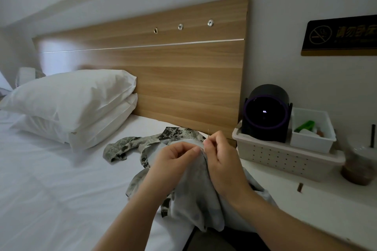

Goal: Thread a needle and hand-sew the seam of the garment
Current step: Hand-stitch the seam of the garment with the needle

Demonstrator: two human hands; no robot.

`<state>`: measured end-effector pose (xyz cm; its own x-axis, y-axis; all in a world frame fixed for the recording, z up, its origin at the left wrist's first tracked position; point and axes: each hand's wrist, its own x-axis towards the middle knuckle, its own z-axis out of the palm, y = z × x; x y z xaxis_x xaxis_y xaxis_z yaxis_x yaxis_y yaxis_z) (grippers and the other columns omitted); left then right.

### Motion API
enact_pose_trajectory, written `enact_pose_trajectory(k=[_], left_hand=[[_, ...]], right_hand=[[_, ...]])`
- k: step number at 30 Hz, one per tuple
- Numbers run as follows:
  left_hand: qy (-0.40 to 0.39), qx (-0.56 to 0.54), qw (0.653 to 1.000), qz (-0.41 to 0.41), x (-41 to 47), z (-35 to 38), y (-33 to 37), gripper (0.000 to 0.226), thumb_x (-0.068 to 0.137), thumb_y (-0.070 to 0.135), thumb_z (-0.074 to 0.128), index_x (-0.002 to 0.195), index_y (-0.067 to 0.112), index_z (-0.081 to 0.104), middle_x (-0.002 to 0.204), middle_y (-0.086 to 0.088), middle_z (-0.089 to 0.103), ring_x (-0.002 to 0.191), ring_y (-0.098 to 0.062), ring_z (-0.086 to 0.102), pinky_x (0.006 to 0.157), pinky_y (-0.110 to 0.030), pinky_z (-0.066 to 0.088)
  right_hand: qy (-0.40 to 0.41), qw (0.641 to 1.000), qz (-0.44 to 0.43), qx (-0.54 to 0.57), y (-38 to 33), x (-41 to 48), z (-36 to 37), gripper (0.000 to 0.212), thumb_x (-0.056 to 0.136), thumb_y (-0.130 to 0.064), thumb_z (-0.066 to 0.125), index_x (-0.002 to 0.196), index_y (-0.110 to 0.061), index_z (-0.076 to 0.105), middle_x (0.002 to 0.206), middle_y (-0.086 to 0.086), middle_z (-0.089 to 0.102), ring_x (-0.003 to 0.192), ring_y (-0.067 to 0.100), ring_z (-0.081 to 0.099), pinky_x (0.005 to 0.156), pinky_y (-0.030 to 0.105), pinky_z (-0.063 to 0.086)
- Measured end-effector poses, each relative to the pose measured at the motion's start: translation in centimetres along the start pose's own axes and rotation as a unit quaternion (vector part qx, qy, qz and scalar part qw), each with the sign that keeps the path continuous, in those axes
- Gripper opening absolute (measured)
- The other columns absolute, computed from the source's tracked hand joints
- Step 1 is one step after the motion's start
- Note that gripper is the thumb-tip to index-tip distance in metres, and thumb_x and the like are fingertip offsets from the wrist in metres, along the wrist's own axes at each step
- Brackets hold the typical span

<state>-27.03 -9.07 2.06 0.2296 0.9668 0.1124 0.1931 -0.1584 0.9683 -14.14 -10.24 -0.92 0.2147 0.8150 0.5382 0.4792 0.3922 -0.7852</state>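
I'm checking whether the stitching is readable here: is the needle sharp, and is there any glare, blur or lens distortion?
Head view: the needle is only a faint thin line above the right hand; head view: the wide-angle lens slants the headboard, whose left end is washed out by glare; head view: the cup at the right edge is blurred.

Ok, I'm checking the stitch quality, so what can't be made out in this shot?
Head view only:
- Thread: too thin to see; whether the needle is threaded cannot be told.
- Seam: hidden by the left hand, right hand and folds of the garment.
- Wall sign: cut off by the right edge, blurred.
- Cup: blurred, contents unclear.
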Motion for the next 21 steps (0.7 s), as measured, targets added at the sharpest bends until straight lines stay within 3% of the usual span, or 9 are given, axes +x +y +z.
enact_pose_trajectory(k=[4,7,12,17,21], left_hand=[[-0.016,0.036,0.999,0.011,-0.2,-0.6,-0.2,0.013,0.088,0.023,0.066,0.078,0.022,0.075,0.082,-0.004,0.073,0.073,-0.004,0.061,0.068,-0.015,0.048],[-0.033,0.057,0.998,0.011,-0.1,-1.2,-0.7,0.011,0.086,0.028,0.068,0.076,0.029,0.074,0.073,-0.002,0.068,0.069,-0.005,0.057,0.066,-0.019,0.046],[-0.091,0.105,0.99,0.001,-0.1,-1.7,-1.3,0.011,0.082,0.037,0.07,0.072,0.033,0.072,0.06,0.009,0.058,0.057,-0.01,0.047,0.052,-0.018,0.038],[-0.146,0.092,0.985,-0.006,-0.1,-1.9,-1.2,0.011,0.082,0.04,0.069,0.078,0.031,0.073,0.071,0.0,0.064,0.067,-0.018,0.051,0.064,-0.035,0.041],[-0.148,0.089,0.985,-0.009,-0.2,-2.3,-1.1,0.012,0.081,0.04,0.069,0.079,0.029,0.073,0.076,-0.006,0.064,0.07,-0.019,0.053,0.068,-0.036,0.042]], right_hand=[[-0.017,1.0,-0.004,0.013,0.6,-0.1,0.2,0.019,0.1,-0.022,0.043,0.081,-0.018,0.044,0.062,-0.008,0.047,0.06,0.005,0.047,0.055,0.014,0.035],[-0.035,0.999,-0.021,0.0,0.9,0.4,-0.4,0.015,0.099,-0.02,0.046,0.085,-0.017,0.049,0.062,-0.011,0.05,0.063,0.001,0.051,0.056,0.011,0.035],[-0.092,0.995,-0.031,-0.007,1.1,1.6,-2.4,0.017,0.098,-0.021,0.049,0.081,-0.02,0.05,0.057,-0.007,0.048,0.053,0.004,0.044,0.051,0.02,0.034],[-0.181,0.983,-0.01,-0.018,1.3,2.0,-3.5,0.014,0.097,-0.026,0.051,0.085,-0.02,0.054,0.049,-0.015,0.048,0.047,0.002,0.042,0.048,0.015,0.034],[-0.258,0.965,0.02,-0.031,1.2,2.6,-4.7,0.012,0.094,-0.029,0.056,0.085,-0.024,0.061,0.055,-0.012,0.054,0.049,0.0,0.044,0.049,0.015,0.036]])
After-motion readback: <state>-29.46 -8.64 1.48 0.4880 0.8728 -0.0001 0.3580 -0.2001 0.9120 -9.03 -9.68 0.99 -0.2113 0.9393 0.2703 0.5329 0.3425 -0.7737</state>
